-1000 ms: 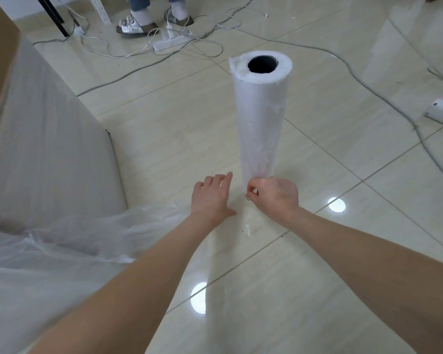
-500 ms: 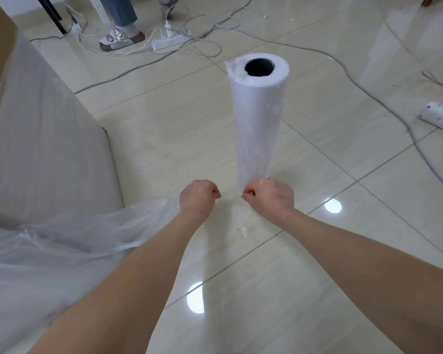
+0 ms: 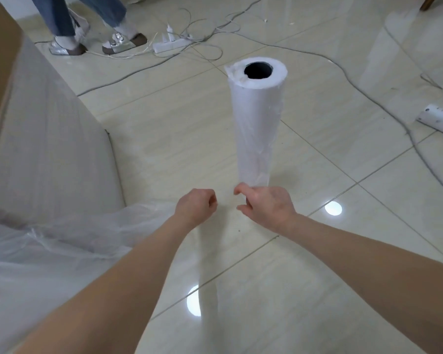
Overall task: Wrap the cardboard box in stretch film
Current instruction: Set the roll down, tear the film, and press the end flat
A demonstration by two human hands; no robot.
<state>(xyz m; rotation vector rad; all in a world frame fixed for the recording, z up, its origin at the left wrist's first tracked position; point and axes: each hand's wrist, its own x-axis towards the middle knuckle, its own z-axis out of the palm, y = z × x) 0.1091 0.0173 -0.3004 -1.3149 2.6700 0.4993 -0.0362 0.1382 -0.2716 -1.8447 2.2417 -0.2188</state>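
The floor (image 3: 317, 251) is seen beneath both hands. The box (image 3: 49, 149), sheathed in film (image 3: 74, 238), is set well left of the left hand (image 3: 196, 209). The roll (image 3: 257, 123) is stood upright just beyond the right hand (image 3: 266, 208). The left hand is curled into a fist; whether film is held cannot be told. The right thumb and forefinger are parted, with nothing gripped.

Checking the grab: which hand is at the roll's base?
The right hand, curled at the foot of the stretch film roll; the left hand, fisted, sits apart.
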